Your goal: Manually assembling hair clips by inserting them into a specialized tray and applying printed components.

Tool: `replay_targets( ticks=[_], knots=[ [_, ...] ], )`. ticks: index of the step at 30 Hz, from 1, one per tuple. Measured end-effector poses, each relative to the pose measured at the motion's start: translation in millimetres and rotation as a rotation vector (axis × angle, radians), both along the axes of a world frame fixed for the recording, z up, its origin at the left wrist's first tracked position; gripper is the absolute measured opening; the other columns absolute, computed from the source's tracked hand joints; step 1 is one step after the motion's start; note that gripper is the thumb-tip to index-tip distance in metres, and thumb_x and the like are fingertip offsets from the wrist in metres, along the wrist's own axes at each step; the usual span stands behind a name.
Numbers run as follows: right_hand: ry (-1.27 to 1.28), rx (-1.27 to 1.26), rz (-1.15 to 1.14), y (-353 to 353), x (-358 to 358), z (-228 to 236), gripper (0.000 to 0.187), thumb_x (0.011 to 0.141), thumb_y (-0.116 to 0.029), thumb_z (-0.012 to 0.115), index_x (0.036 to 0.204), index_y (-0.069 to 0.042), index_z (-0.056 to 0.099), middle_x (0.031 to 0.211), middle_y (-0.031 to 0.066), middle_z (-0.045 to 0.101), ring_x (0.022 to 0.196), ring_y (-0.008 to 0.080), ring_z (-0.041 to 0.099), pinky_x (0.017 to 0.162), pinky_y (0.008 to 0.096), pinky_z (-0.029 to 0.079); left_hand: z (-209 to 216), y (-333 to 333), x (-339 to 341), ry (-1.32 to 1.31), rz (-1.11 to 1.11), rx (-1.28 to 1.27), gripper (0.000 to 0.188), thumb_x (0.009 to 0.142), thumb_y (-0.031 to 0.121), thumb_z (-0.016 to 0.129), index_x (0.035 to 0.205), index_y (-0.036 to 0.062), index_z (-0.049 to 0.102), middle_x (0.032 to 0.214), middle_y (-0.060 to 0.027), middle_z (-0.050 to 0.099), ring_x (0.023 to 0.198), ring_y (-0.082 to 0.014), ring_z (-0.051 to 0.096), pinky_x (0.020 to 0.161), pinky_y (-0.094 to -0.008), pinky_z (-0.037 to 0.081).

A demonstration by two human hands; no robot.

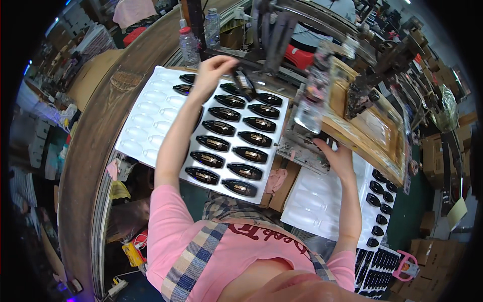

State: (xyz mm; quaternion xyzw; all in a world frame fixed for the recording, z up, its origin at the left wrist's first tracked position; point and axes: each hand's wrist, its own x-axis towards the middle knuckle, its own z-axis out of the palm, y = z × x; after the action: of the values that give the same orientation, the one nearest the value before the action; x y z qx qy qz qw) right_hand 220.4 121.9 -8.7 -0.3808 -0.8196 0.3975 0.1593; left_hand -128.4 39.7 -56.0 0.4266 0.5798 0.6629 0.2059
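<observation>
My left hand (214, 73) is raised over the far end of a white moulded tray (265, 180), its thumb and fingers pinched together. From the fingertips a glossy black bottle-shaped piece (243, 84) hangs tilted, blurred by motion. Rows of similar black pieces (218, 128) with gold print lie in this tray. At the machine, my right hand (338, 157) reaches to the metal fixture (302, 152) below a tilted wooden frame (347, 132). Its thumb points to the fixture's edge. The other fingers are mostly hidden, so I cannot see whether they hold anything.
Another white tray (135, 133) with hollows lies under my left arm, with a few black pieces at its far end. A third white tray (311, 199) sits below my right forearm, beside more black pieces (373, 200). A red-capped plastic bottle (189, 49) stands behind. Metal machine arms rise ahead.
</observation>
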Motion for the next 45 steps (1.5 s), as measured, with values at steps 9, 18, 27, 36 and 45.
replay_targets(
  ticks=[9, 18, 27, 36, 45],
  knots=[
    [-0.192, 0.295, -0.422, 7, 130, -4, 0.048, 0.082, -0.022, 0.056, 0.118, 0.006, 0.04, 0.12, 0.0193, 0.044, 0.103, 0.0263, 0.05, 0.089, 0.0351, 0.037, -136, -129, -139, 0.103, 0.715, -0.296, 0.021, 0.077, 0.018, 0.062, 0.085, -0.002, 0.062, 0.071, -0.0095, 0.063, 0.066, -0.0158, 0.06, 0.057, -0.0252, 0.047],
    [-0.748, 0.506, -0.654, 14, 259, -65, 0.054, 0.083, -0.044, 0.046, 0.113, 0.001, 0.043, 0.115, 0.0243, 0.043, 0.095, 0.0407, 0.051, 0.079, 0.0444, 0.042, -121, -106, -104, 0.878, 0.959, -0.399, 0.016, 0.076, 0.016, 0.058, 0.085, 0.0041, 0.062, 0.083, -0.0148, 0.059, 0.084, -0.0294, 0.053, 0.075, -0.0401, 0.04],
    [0.138, 0.143, -0.532, 7, 184, -32, 0.034, 0.083, -0.015, 0.057, 0.114, -0.003, 0.048, 0.093, 0.0048, 0.054, 0.073, 0.0082, 0.052, 0.059, 0.0188, 0.04, -33, 33, 82, 1.249, 0.087, 0.047, 0.024, 0.079, 0.011, 0.055, 0.1, -0.0017, 0.057, 0.095, -0.0119, 0.06, 0.087, -0.0222, 0.056, 0.076, -0.0333, 0.044],
    [0.28, 0.207, -0.088, 4, 29, -10, 0.038, 0.073, -0.018, 0.068, 0.102, 0.001, 0.055, 0.098, 0.008, 0.059, 0.091, 0.0165, 0.053, 0.082, 0.0275, 0.039, 13, 83, 112, -0.14, -0.434, 0.07, 0.022, 0.081, 0.015, 0.057, 0.098, 0.0005, 0.06, 0.088, -0.0054, 0.061, 0.08, -0.0118, 0.055, 0.072, -0.026, 0.044],
    [0.013, 0.26, -0.008, -9, 18, -4, 0.042, 0.073, -0.017, 0.064, 0.107, 0.004, 0.051, 0.106, 0.0148, 0.055, 0.1, 0.0208, 0.049, 0.088, 0.0308, 0.035, -33, -70, -44, 0.096, 0.198, -0.111, 0.021, 0.082, 0.017, 0.058, 0.093, 0.0001, 0.063, 0.081, -0.0021, 0.062, 0.07, -0.0079, 0.053, 0.066, -0.0209, 0.042]
  ],
)
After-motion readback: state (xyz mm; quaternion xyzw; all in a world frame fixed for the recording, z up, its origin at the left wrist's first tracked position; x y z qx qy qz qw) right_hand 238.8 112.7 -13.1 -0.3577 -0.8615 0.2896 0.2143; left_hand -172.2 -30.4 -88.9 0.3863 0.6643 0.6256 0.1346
